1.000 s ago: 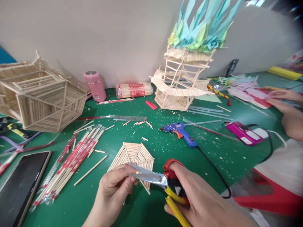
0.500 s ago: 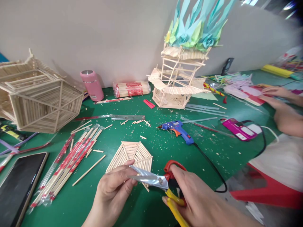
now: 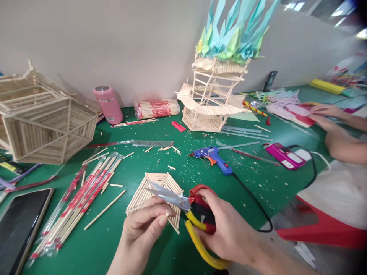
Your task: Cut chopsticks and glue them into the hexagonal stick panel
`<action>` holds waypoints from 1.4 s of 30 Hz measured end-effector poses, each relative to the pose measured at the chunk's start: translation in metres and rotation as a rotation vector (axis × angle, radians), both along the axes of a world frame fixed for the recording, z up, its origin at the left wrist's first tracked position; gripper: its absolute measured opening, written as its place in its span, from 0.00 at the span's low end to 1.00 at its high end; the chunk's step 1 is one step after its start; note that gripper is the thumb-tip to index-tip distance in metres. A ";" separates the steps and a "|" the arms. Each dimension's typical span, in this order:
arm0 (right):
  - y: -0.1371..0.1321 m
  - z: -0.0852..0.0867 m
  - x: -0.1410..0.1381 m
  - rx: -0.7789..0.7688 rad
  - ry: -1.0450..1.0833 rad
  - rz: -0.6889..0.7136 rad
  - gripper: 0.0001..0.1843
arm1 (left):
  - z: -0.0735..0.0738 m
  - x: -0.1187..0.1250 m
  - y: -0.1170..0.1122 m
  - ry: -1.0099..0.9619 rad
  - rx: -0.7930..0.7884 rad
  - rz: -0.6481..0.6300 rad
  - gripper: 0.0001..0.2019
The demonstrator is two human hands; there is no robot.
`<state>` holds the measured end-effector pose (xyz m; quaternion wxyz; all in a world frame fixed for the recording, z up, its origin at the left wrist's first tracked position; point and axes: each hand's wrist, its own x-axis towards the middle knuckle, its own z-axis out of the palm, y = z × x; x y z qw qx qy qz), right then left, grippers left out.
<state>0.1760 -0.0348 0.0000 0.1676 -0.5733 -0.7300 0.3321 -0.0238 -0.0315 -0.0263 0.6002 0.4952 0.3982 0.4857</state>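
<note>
My left hand [image 3: 145, 229] pinches a small wooden stick [image 3: 167, 214]; only its pale end shows between thumb and forefinger. My right hand [image 3: 226, 225] is wrapped round the scissors [image 3: 176, 200], which have red and yellow-black handles. Their blades are parted and point left, just above my left fingers. Behind both hands, a flat polygon panel of wooden sticks [image 3: 156, 183] lies on the green table, partly covered by the blades and my left hand. Beyond it rests a blue glue gun [image 3: 213, 156] with its nozzle to the left.
Wrapped chopsticks [image 3: 83, 202] and a phone [image 3: 25, 225] lie at left, near a large stick structure [image 3: 51, 130]. A pink flask [image 3: 108, 105] and a stick tower [image 3: 215, 88] stand by the wall. A purple power strip [image 3: 286, 156] and another person's hands [image 3: 327, 114] are at right.
The scissors have swung up and left away from the fingertips, and their handles have spread wider. The stick's end now shows in my left hand. The whole view has shifted slightly.
</note>
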 end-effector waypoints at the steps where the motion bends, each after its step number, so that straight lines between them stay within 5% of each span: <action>1: 0.000 -0.001 -0.002 0.009 0.002 -0.003 0.17 | 0.000 0.001 -0.001 -0.026 -0.013 -0.004 0.06; 11: 0.007 -0.007 -0.016 0.201 -0.094 0.025 0.18 | -0.012 0.003 -0.004 0.015 -0.088 0.210 0.05; 20: 0.007 -0.005 -0.019 0.260 -0.220 0.031 0.19 | -0.007 0.000 -0.001 0.015 -0.119 0.298 0.04; 30: 0.012 0.006 -0.007 0.002 -0.051 0.030 0.12 | -0.001 -0.002 0.005 -0.123 -0.071 0.216 0.04; 42: 0.000 -0.001 0.008 0.138 -0.205 0.126 0.15 | 0.001 -0.005 0.006 -0.105 -0.118 0.103 0.07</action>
